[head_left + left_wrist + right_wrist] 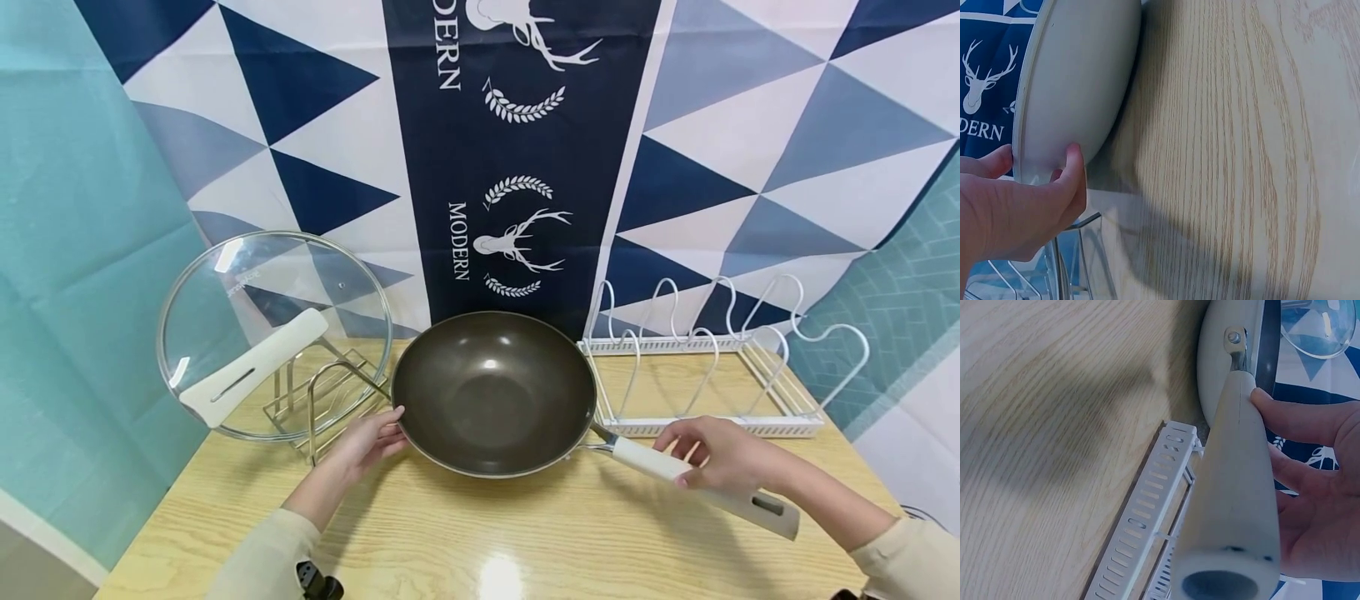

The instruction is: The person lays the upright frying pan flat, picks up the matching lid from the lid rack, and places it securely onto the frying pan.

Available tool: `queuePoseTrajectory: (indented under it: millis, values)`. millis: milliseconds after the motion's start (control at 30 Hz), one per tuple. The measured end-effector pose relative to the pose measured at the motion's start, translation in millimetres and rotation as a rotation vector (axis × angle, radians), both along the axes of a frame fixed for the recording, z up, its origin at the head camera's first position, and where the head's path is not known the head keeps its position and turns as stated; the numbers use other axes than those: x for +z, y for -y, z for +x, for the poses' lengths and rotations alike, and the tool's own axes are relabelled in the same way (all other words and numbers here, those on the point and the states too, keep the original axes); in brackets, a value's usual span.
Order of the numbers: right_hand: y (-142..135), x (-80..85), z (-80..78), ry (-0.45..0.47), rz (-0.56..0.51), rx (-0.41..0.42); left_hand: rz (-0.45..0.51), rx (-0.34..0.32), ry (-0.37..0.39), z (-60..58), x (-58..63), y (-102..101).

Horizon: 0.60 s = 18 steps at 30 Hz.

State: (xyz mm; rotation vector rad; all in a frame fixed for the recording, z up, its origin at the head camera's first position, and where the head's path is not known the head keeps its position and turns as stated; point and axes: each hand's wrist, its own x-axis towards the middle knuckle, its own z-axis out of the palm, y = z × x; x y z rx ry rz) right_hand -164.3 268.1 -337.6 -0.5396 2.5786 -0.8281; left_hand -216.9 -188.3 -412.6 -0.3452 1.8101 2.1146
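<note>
A dark-brown wok [491,392] with a pale outside and a long cream handle [645,458] is at the middle of the table, its inside facing up and toward me. My left hand [366,446] holds its left rim, thumb on the edge and fingers under the side. In the left wrist view, those fingertips [1074,153] press against the pale outer wall [1082,81]. On the right, my right hand [720,458] grips the handle between thumb and fingers. The right wrist view has the thumb [1263,400] against the handle near its metal bracket [1235,344].
A glass lid [277,275] with a cream grip [255,367] stands tilted in a gold wire rack [311,408] at the left. Behind the handle is a white wire pan rack [697,427]. A patterned curtain [517,150] hangs behind the wooden table [450,533].
</note>
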Motion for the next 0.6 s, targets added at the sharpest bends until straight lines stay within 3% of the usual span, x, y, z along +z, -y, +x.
queuePoseTrajectory:
  millis: [600]
  values:
    - [-6.2, -1.6, -5.8, -0.133, 0.061, 0.023, -0.018, 0.005, 0.012, 0.2, -0.1, 2.2]
